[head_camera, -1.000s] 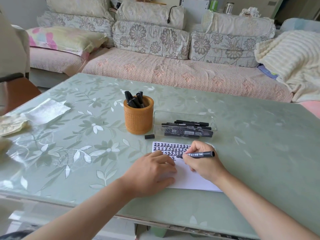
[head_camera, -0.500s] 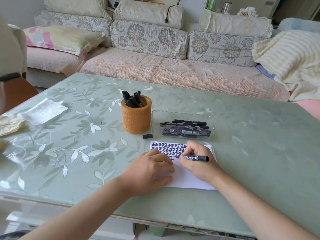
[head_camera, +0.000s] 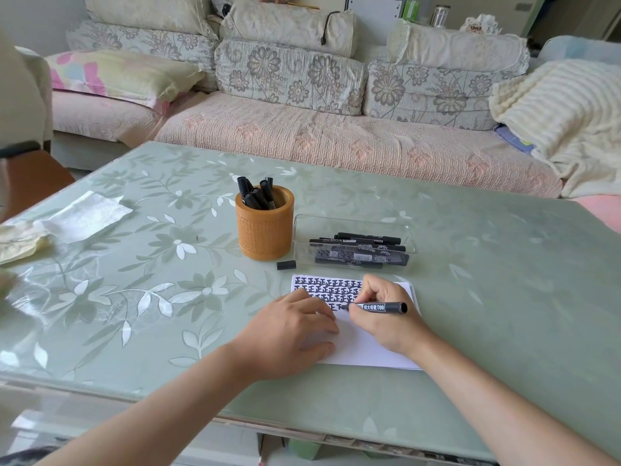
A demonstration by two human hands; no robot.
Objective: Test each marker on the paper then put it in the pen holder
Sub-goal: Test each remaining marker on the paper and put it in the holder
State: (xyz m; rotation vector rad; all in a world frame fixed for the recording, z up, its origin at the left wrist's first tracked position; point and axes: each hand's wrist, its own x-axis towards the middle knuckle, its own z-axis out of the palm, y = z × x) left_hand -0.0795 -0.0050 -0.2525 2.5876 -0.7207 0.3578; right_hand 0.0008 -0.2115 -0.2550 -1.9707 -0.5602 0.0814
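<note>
A white paper point(head_camera: 366, 348) lies near the table's front edge, its upper part filled with rows of black marks. My right hand point(head_camera: 386, 317) grips a black marker point(head_camera: 381, 307) with its tip on the paper below those rows. My left hand point(head_camera: 289, 334) rests flat on the paper's left side. Behind the paper stands an orange pen holder point(head_camera: 265, 230) with several black markers in it. To its right, a clear plastic tray point(head_camera: 353, 223) holds several more black markers. A loose black cap point(head_camera: 286, 265) lies between the holder and the paper.
The green floral table point(head_camera: 487, 280) carries a white tissue point(head_camera: 84, 216) and a crumpled yellowish cloth point(head_camera: 16, 240) at the left. A sofa with cushions runs behind the table, and a brown chair stands at the far left.
My right hand has shifted slightly on the paper, the marker's rear end swinging lower, and a new mark is forming under the rows. My left hand stays put.
</note>
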